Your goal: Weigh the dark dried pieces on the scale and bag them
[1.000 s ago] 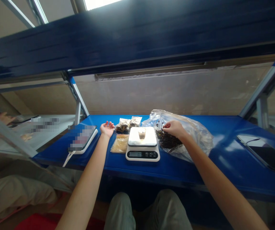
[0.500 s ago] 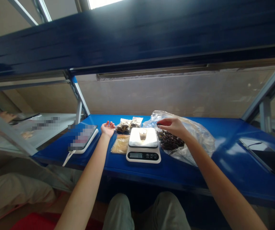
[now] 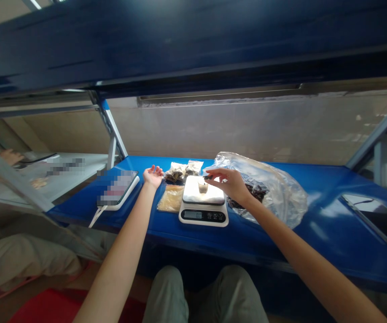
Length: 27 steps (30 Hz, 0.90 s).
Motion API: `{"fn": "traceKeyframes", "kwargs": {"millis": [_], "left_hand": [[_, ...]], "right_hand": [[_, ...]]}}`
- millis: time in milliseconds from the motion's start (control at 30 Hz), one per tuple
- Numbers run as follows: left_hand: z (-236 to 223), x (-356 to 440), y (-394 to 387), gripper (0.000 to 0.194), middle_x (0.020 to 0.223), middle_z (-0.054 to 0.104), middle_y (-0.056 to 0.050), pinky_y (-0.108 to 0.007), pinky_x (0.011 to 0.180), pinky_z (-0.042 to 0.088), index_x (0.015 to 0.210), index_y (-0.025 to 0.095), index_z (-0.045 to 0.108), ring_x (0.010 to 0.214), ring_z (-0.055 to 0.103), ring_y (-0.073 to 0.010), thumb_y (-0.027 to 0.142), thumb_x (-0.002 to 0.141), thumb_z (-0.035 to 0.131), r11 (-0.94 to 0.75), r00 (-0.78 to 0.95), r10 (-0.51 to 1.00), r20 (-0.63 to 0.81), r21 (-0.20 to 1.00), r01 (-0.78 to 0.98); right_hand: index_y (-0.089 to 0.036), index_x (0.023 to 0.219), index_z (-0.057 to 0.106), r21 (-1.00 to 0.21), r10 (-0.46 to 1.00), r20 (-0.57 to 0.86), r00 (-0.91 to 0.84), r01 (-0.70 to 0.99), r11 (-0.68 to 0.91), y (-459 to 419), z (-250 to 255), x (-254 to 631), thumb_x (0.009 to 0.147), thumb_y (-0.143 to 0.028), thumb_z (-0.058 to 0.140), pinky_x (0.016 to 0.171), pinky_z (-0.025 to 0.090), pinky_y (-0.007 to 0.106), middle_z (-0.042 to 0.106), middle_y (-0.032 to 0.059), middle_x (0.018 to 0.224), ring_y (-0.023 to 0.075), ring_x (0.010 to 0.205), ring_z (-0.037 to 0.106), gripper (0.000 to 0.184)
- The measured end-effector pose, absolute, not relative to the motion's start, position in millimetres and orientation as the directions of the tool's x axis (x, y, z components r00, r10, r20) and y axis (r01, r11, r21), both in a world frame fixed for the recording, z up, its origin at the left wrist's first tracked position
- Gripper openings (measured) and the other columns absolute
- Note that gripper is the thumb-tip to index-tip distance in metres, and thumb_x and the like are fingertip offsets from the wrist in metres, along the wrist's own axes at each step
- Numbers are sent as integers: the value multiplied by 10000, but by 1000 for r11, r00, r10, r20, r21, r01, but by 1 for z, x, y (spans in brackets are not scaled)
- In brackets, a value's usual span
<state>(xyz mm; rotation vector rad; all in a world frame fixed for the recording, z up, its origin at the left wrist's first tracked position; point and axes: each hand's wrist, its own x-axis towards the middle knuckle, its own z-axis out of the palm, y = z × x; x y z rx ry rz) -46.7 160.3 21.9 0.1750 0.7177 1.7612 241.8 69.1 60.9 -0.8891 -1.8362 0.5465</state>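
Observation:
My right hand (image 3: 229,183) pinches a small dark dried piece (image 3: 208,177) just over a little cup (image 3: 203,186). That cup stands on the metal plate of a white digital scale (image 3: 203,216), whose display is lit. To the right, a clear plastic bag (image 3: 281,197) lies spread open with a heap of the same dark pieces (image 3: 256,192), partly hidden behind my right hand. My left hand (image 3: 153,176) rests palm up on the blue shelf, fingers loosely curled apart and nothing in them. It is nearest to small filled packets (image 3: 176,172) left of the scale.
A flat stack of clear bags (image 3: 171,199) lies left of the scale. Farther left is a phone (image 3: 121,190) on a white block with a cable. Another dark phone (image 3: 375,220) lies at the right. A blue shelf (image 3: 193,49) hangs overhead. Another person's hand (image 3: 10,157) shows at far left.
My right hand has moved left from above the plastic bag to the cup on the scale, carrying the dark piece. My left hand stays in place.

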Motion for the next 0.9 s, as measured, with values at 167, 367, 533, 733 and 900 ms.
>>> {"fn": "traceKeyframes", "kwargs": {"millis": [167, 367, 533, 733, 900], "left_hand": [[22, -47, 160, 107, 560, 501, -20, -244, 482, 330, 678, 182, 470, 492, 484, -141, 128, 704, 381, -145, -323, 916, -238, 555, -819], [22, -47, 160, 122, 571, 506, -18, -237, 482, 327, 676, 176, 471, 486, 485, -134, 134, 724, 367, -144, -329, 912, -244, 561, -815], [22, -46, 160, 120, 568, 507, -20, -237, 483, 327, 672, 175, 471, 489, 485, -136, 132, 718, 369, -149, -334, 911, -242, 562, -813], [23, -46, 158, 134, 561, 504, -16, -233, 481, 324, 670, 172, 472, 485, 482, -131, 125, 725, 360, -152, -336, 910, -244, 558, -816], [24, -45, 157, 136, 558, 498, -12, -234, 479, 322, 651, 174, 469, 480, 476, -127, 126, 722, 364, -151, -325, 917, -232, 552, -820]], "right_hand": [[-179, 958, 698, -706, 800, 548, -244, 378, 598, 63, 65, 238, 708, -315, 677, 611, 501, 255, 732, 57, 835, 187, 770, 684, 285], [-187, 909, 691, -720, 791, 566, -231, 329, 611, 62, 64, 235, 689, -296, 695, 580, 513, 261, 718, 61, 904, 181, 728, 686, 245], [-186, 908, 686, -746, 789, 581, -202, 255, 615, 62, 61, 233, 694, -292, 695, 606, 542, 283, 720, 58, 858, 191, 734, 690, 239], [-205, 917, 692, -726, 791, 565, -236, 313, 612, 60, 65, 232, 732, -273, 653, 674, 554, 287, 729, 38, 885, 181, 778, 691, 201], [-183, 892, 691, -690, 816, 571, -89, 486, 536, 75, 67, 248, 780, -307, 591, 676, 527, 278, 730, 42, 850, 174, 751, 684, 194]]}}
